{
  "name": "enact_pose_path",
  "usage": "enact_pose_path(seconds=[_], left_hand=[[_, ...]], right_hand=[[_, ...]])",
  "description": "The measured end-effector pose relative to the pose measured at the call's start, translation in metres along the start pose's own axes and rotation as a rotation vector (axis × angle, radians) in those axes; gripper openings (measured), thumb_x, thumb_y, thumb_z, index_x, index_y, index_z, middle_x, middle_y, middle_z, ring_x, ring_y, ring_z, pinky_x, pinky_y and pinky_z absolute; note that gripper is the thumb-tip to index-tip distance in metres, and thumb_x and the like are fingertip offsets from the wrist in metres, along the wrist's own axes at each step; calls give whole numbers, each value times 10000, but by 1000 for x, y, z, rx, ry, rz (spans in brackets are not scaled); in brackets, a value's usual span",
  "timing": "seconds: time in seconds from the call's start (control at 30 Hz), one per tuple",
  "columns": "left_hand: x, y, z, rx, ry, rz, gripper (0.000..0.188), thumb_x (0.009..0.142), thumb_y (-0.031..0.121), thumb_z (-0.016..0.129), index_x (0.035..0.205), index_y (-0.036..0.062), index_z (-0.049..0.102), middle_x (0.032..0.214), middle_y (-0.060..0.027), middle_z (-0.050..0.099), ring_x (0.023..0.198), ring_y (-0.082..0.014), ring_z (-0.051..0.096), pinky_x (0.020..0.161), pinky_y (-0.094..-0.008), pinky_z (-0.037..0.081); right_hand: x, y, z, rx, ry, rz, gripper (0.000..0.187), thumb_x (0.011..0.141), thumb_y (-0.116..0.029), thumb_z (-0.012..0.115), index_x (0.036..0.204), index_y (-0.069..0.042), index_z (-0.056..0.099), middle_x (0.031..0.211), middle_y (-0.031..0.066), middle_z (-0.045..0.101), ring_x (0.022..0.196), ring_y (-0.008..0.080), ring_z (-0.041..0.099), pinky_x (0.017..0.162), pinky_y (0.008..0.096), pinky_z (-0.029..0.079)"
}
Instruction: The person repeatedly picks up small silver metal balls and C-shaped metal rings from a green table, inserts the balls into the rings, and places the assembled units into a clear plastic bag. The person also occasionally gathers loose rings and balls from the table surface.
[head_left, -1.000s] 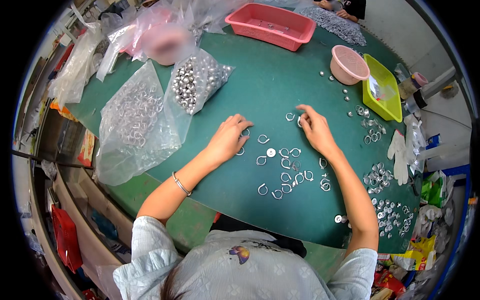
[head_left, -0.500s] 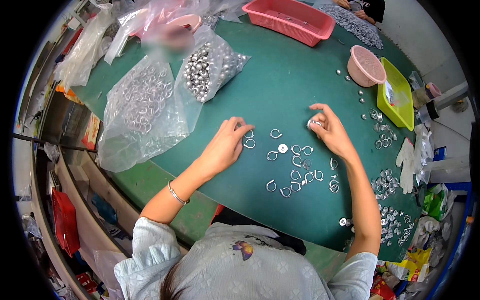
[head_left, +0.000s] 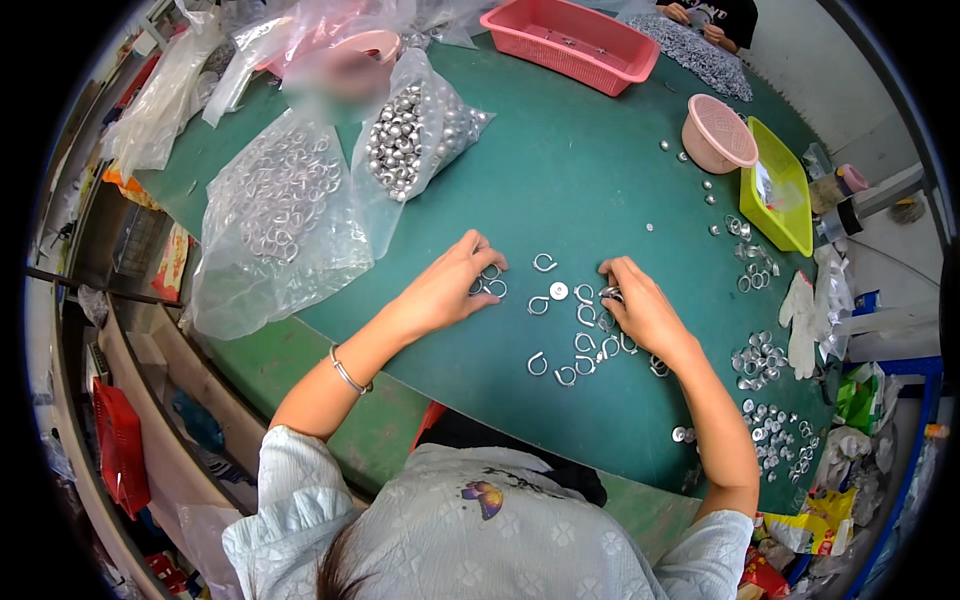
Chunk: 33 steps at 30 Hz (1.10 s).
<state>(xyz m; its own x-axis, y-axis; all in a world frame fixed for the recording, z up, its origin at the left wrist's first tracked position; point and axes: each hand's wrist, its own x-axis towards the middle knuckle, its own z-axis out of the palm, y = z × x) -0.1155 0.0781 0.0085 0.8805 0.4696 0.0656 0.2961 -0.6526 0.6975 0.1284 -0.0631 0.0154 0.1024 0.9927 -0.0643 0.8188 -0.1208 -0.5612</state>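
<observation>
1. Head view: we find the loose metal rings [head_left: 538,305] strewn on the green tabletop [head_left: 560,200] between the two hands, a pale round disc [head_left: 559,291] among them; toward the right hand several crowd so closely that we cannot count them safely.

2. At the right hand [head_left: 645,310], the fingers are bent and nearly closed, pinching a small metal piece [head_left: 611,293] against the thumb. Half of it is covered, so we cannot tell its kind. The wrist and forearm hide part of the tabletop behind them.

3. At the left hand [head_left: 450,285], the fingers curve down over a few rings, partly covering them; a narrow gap shows toward the thumb, yet we cannot tell whether anything is gripped.

4. Beyond the left hand lie two clear bags, a bag of rings [head_left: 285,200] and a bag of round caps [head_left: 395,145], their contents dimmed by folds of plastic. Above them we meet a smeared patch that we cannot read.

5. To the right we see a pile of metal parts [head_left: 760,360], a white glove [head_left: 800,330], a yellow-green basket [head_left: 785,228] and a round pink basket [head_left: 718,135].

6. Farthest off, past a long pink basket [head_left: 570,55], a co-worker's hand [head_left: 713,35] shows over a grey heap [head_left: 690,55], the person cut off by the upper edge.
</observation>
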Motion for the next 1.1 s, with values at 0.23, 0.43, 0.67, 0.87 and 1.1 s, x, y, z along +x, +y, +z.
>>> enact_pose_path(seconds=[0.23, 0.43, 0.67, 0.87, 1.1], left_hand=[[-5, -5, 11, 126, 87, 95, 332, 751, -4, 614, 1065, 53, 521, 976, -98, 517, 891, -284, 512, 759, -367, 442], [-10, -7, 19, 278, 98, 179, 333, 761, -4, 587, 1087, 52, 553, 1017, -97, 500, 890, -280, 512, 767, -376, 448], [-11, -2, 20, 236, 170, 227, 245, 779, 68, 614, 1018, 39, 571, 1022, -98, 493, 887, -276, 521, 752, -377, 457], [-8, -5, 20, 308, 129, 224, 204, 791, 89, 603, 976, 22, 547, 938, -102, 498, 864, -277, 532, 720, -386, 464], [6, -31, 31, 287, 261, 241, 122, 833, 95, 519, 910, -1, 519, 853, -102, 506, 702, -259, 534, 586, -367, 465]], right_hand=[[-4, -3, 4, -56, 9, 43, 215, 783, 6, 588, 983, 4, 508, 952, 164, 505, 872, 349, 555, 739, 418, 452], [-10, 10, 10, 93, 120, -20, 190, 784, 8, 607, 957, 20, 530, 863, 105, 549, 742, 218, 542, 673, 316, 444], [6, 5, 11, 359, -23, 10, 186, 805, -28, 629, 960, 13, 534, 822, 73, 578, 711, 140, 519, 624, 296, 441], [17, -20, 8, -48, -72, 48, 251, 734, -53, 684, 908, -9, 509, 860, 152, 547, 807, 336, 536, 702, 416, 429], [17, -18, 12, 30, -66, -41, 220, 763, -32, 654, 841, -27, 448, 784, 111, 545, 673, 283, 493, 586, 355, 403]])
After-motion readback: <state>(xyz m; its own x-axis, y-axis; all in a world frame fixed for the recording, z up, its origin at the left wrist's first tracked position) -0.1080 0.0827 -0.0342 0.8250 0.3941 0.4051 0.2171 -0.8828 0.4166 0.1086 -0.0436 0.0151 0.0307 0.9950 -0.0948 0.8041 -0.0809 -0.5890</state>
